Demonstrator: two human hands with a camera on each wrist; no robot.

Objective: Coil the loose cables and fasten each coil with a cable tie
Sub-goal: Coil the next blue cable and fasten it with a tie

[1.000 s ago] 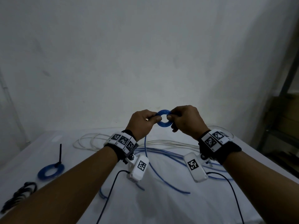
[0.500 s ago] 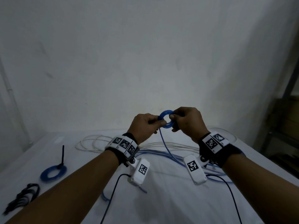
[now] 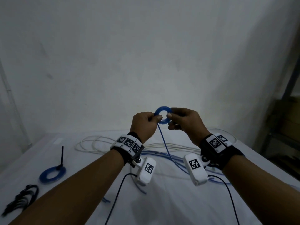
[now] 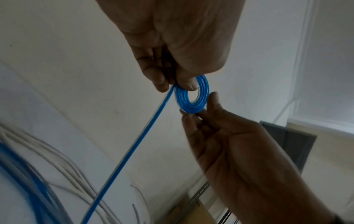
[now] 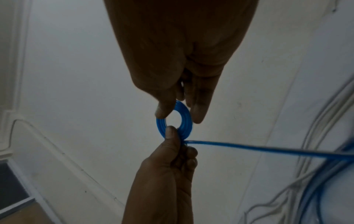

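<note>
The left hand (image 3: 142, 125) pinches the small blue coil (image 3: 162, 115) at its 9 o'clock edge between thumb and curled fingers, and the right hand (image 3: 186, 122) pinches the 3 o'clock edge between thumb and forefinger, so each grip is closed on the coil. The coil is held upright in the air above the far middle of the tabletop (image 3: 170, 207), with its hole facing the head camera. In the left wrist view the coil shows several flat turns (image 4: 192, 97), and its loose tail (image 4: 134, 145) leaves the left fingers toward 7 o'clock; in the right wrist view that tail (image 5: 258, 149) runs off toward 3 o'clock. The tail drops to a spread of loose blue cable (image 3: 177, 161) lying between the wrists, with loops of white cable (image 3: 97, 144) just beyond it toward 10 o'clock. There is open air all around the raised hands, with a plain wall (image 3: 146, 54) behind. At 8 o'clock, well apart from the hands, a tied blue coil (image 3: 52, 174) lies flat with a black cable tie (image 3: 61, 157) standing up from it, and a bunch of black ties (image 3: 22, 198) rests near the left edge. Dark shelving (image 3: 285, 124) stands at 3 o'clock past the tabletop's right edge.
</note>
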